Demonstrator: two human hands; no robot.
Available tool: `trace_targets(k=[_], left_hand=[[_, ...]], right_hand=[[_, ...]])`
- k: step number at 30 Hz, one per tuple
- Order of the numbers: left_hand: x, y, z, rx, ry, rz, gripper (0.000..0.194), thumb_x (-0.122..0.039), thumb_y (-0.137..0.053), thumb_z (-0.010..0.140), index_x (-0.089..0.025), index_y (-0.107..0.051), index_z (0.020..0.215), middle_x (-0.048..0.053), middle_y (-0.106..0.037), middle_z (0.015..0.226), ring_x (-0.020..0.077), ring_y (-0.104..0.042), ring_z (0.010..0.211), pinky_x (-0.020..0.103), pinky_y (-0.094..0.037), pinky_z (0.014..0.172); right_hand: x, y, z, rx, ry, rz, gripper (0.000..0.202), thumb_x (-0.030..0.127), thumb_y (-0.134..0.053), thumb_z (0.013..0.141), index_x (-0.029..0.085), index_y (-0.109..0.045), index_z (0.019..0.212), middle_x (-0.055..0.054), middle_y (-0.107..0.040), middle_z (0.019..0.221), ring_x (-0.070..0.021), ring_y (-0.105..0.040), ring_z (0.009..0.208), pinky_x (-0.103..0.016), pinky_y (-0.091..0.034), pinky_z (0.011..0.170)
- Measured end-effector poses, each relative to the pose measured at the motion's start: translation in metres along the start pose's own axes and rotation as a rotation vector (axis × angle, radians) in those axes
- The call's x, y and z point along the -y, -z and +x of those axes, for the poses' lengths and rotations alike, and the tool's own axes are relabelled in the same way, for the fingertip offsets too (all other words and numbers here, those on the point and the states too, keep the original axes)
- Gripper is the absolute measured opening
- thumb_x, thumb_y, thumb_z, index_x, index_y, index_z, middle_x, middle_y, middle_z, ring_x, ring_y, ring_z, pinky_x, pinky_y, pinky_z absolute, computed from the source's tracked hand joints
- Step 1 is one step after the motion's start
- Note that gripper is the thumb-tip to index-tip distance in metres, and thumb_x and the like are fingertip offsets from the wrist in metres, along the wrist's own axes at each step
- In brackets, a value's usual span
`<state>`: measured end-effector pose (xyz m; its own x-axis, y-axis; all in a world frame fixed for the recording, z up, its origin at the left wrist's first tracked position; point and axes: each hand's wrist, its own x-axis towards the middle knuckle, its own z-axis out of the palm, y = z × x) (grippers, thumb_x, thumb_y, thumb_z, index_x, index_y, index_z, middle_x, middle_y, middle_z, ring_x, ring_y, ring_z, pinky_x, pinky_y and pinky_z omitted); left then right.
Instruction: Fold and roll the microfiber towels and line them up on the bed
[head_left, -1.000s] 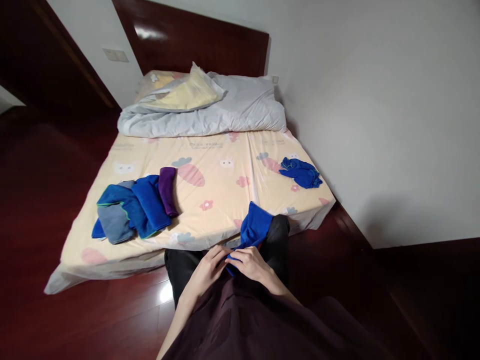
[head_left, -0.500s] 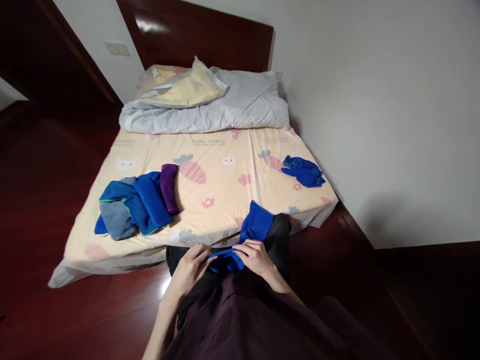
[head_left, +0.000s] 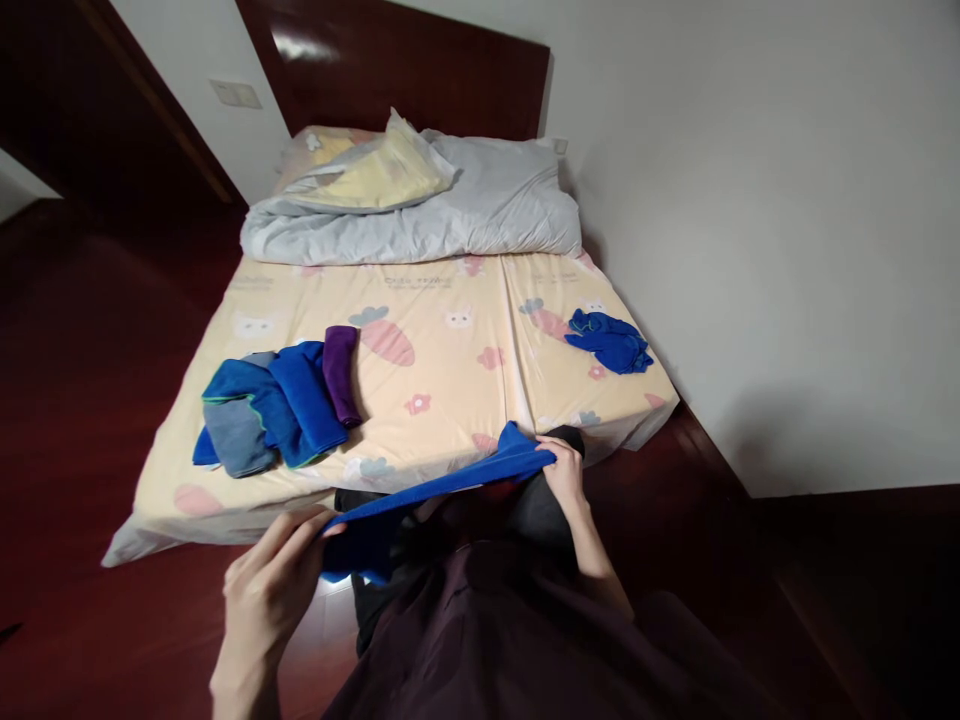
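A blue towel (head_left: 439,488) is stretched between my two hands, over my lap and just off the bed's front edge. My left hand (head_left: 274,570) pinches one end of its upper edge, and cloth hangs below the fingers. My right hand (head_left: 564,470) is closed on the other end, near my knee, where a corner of the cloth sticks up. On the bed to the left lies a group of folded cloths (head_left: 300,405) in blue and grey, with a purple folded cloth (head_left: 342,375) at its right side. A crumpled blue cloth (head_left: 611,342) lies at the bed's right edge.
The bed (head_left: 420,440) has a cream sheet with carrot prints. A grey quilt (head_left: 510,205) and a yellow pillow (head_left: 382,180) lie by the dark headboard (head_left: 405,70). A white wall (head_left: 787,250) runs along the right, and dark red floor (head_left: 67,400) shows on the left.
My hands have moved apart, the left toward the lower left and the right up and to the right. The towel, bunched between them before, is now pulled out long.
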<state>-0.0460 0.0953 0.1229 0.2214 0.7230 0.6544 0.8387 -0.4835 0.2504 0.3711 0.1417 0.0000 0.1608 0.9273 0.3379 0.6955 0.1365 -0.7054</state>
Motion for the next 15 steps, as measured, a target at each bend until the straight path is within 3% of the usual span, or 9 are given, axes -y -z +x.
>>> trace_targets(k=[4,7,11,15], left_hand=[[0.012,0.004,0.0,-0.114,0.122,-0.008,0.006,-0.02,-0.067,0.098,-0.024,-0.072,0.097,-0.001,-0.074,0.087,0.0117,-0.068,0.07,0.021,-0.05,0.062],[0.025,0.008,-0.002,-0.114,0.194,-0.007,0.008,-0.022,-0.066,0.097,-0.026,-0.073,0.096,-0.001,-0.076,0.092,0.0154,-0.071,0.077,0.025,-0.054,0.069],[0.051,0.011,-0.013,0.058,0.213,-0.046,0.022,-0.026,-0.054,0.101,-0.03,-0.074,0.106,0.0,-0.076,0.106,0.0188,-0.073,0.091,0.031,-0.056,0.09],[0.074,0.007,-0.027,0.226,0.215,-0.076,0.033,-0.026,-0.046,0.1,-0.031,-0.072,0.12,0.002,-0.072,0.122,0.0217,-0.072,0.105,0.031,-0.056,0.095]], right_hand=[[-0.02,0.037,-0.004,0.014,-0.05,-0.053,0.049,0.0,-0.043,0.069,0.022,-0.081,0.093,-0.008,-0.078,0.115,-0.0251,-0.073,0.11,-0.042,-0.056,0.105],[-0.027,0.062,-0.01,0.073,-0.027,-0.059,0.051,0.002,-0.042,0.075,0.022,-0.081,0.101,-0.009,-0.075,0.118,-0.0237,-0.072,0.112,-0.04,-0.056,0.106],[-0.031,0.09,-0.013,0.104,-0.046,-0.063,0.044,0.009,-0.045,0.086,0.022,-0.079,0.111,-0.009,-0.077,0.109,-0.024,-0.073,0.103,-0.037,-0.059,0.095],[-0.031,0.112,-0.008,0.022,-0.063,-0.068,0.027,0.02,-0.056,0.09,0.023,-0.08,0.102,-0.007,-0.08,0.102,-0.0247,-0.076,0.092,-0.035,-0.061,0.085]])
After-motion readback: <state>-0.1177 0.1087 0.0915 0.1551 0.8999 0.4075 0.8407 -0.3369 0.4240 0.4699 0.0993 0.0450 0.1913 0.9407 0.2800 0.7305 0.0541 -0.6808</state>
